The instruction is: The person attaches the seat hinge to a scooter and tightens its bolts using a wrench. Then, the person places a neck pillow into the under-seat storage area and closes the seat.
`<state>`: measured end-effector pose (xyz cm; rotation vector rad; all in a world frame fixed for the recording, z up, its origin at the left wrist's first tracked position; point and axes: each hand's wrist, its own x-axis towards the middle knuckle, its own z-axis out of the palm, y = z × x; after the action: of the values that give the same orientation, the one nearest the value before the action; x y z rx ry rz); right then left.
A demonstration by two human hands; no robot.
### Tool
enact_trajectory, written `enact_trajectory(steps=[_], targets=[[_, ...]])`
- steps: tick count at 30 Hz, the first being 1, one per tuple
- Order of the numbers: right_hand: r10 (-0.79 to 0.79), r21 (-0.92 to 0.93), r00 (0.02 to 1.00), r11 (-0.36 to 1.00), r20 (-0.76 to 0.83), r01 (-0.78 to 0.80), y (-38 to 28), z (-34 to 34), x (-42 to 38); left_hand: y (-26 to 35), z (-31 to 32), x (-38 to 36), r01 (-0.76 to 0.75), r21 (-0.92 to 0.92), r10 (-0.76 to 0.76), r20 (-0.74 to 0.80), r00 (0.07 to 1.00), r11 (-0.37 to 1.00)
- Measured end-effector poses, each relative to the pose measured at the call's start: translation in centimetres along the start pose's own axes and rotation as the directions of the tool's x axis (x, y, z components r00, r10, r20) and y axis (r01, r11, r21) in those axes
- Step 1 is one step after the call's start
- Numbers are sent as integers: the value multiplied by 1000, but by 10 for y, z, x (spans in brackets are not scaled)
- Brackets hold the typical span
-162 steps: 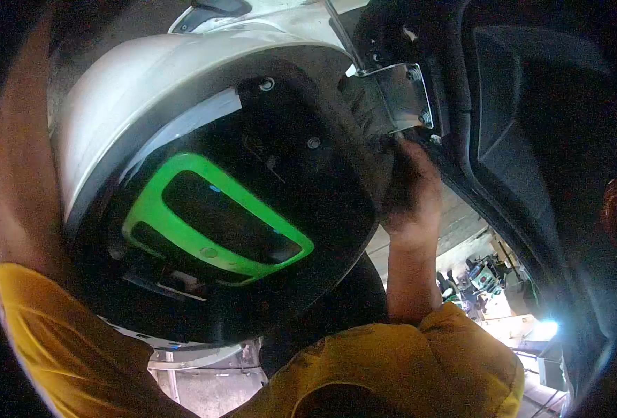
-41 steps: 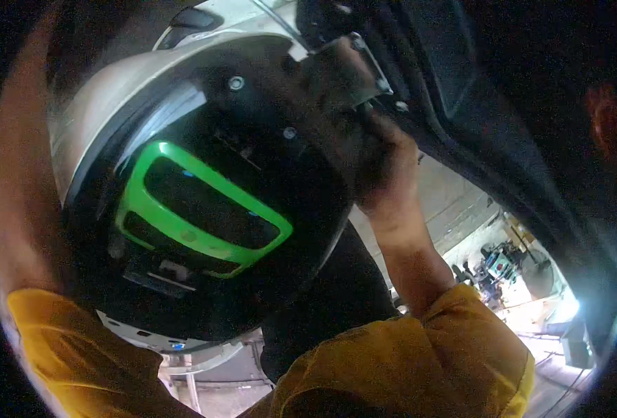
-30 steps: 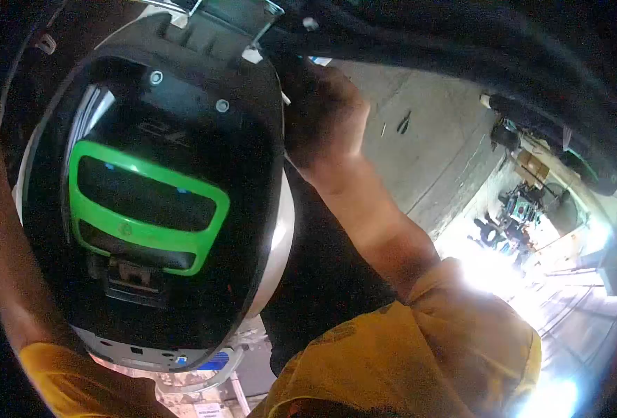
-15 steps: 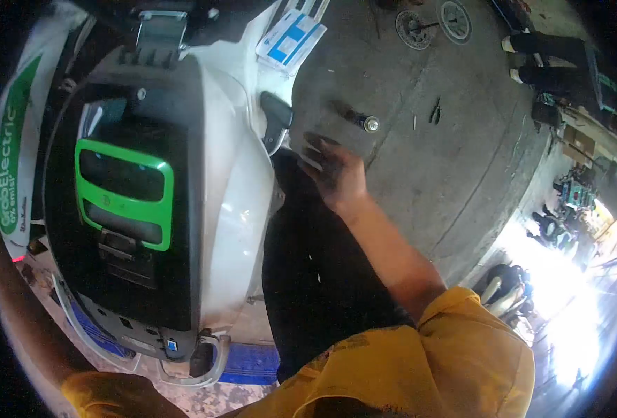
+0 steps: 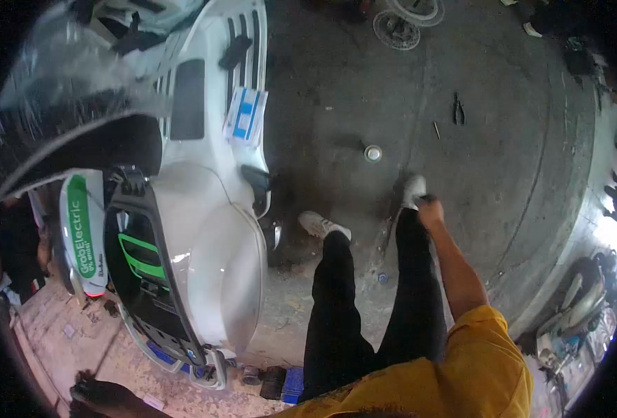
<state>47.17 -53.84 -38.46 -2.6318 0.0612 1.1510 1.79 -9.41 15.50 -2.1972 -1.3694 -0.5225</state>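
The pliers (image 5: pixel 459 110) lie ahead and right of the can (image 5: pixel 372 153), long axis running fore-and-aft. Behind-right of the can, the right hand (image 5: pixel 430 211), fingers seemingly curled, is nearer than the partly open left hand (image 5: pixel 99 391); I cannot tell whether either holds anything.

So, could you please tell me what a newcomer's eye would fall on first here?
Probably the bright green frame, vivid against the black rear end of the white scooter at left. Next might come the white panel lettered GrabElectric, just left of it, then the blue-and-white sheet lying on the scooter's floorboard, towards the top of the view.
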Motion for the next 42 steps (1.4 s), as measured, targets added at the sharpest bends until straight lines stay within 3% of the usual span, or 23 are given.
enact_trajectory(steps=[1,2,3,4,5,6,7,9,11,12,14,16,19,21,23,24,25,27,29,31,37,40,42], targets=[[-83,-144,996,986,24,86,14,-32,-3,101,-8,2,237,-530,-262,28,965,814],[-115,-266,992,956,50,125,75,-35,32,117,-13,-7,222,-531,-258,7,966,818],[-79,-147,997,986,-6,77,70,-73,13,124,-14,-38,301,-670,-277,145,950,679],[-161,-272,986,951,-36,146,127,-73,39,134,-13,-69,381,-771,-265,280,923,511],[16,-227,999,974,50,-4,107,-113,27,156,-14,-82,460,-828,-223,406,886,321],[-179,-367,984,916,-8,164,184,-100,64,227,-17,-72,454,-640,-13,570,821,620],[-169,-495,985,853,39,166,245,-91,90,308,-16,-61,319,-415,119,746,655,852],[-155,-607,986,778,60,160,259,-134,131,392,13,-68,333,-483,329,844,424,810],[109,-146,981,980,-159,-132,216,-191,122,438,32,-90,375,-471,374,876,305,798],[57,-14,977,998,-205,-62,215,-205,142,445,43,-111,449,-411,327,910,256,794],[79,-51,984,995,-161,-89,184,-238,185,453,56,-153,532,-339,265,941,212,776],[107,-96,986,988,-126,-120,141,-271,232,460,65,-180,411,-153,159,987,20,899],[-101,-68,990,993,-102,94,32,-315,292,458,86,-218,545,-219,304,950,-69,809],[-177,-53,983,983,-44,175,-39,-339,333,456,111,-249,432,-326,382,923,-47,841],[-270,26,935,959,-232,283,-104,-355,375,501,124,-189,358,31,130,899,-418,933],[-368,-123,895,930,-252,347,-131,-361,406,463,152,-266,249,-333,372,919,-128,909],[-371,-131,890,928,-264,348,-162,-374,433,500,157,-217,305,-469,484,875,29,829],[-407,-109,878,914,-253,392,-224,-395,467,522,174,-192,534,-70,189,967,-171,842],[-305,-63,937,952,-169,299,-299,-434,487,554,184,-140,634,-31,190,965,-184,773],[-524,-200,778,852,-348,484,-337,-454,527,583,196,-103,731,4,189,965,-182,683],[-481,-270,804,874,-351,405,-478,-525,599,645,241,-4,820,136,21,984,-178,556],[-459,-316,874,862,-159,396,-512,-532,690,655,268,-4,832,245,-86,968,-234,498],[-395,-366,919,854,7,370,-571,-530,728,670,273,-10,923,376,-137,913,-384,-82]])
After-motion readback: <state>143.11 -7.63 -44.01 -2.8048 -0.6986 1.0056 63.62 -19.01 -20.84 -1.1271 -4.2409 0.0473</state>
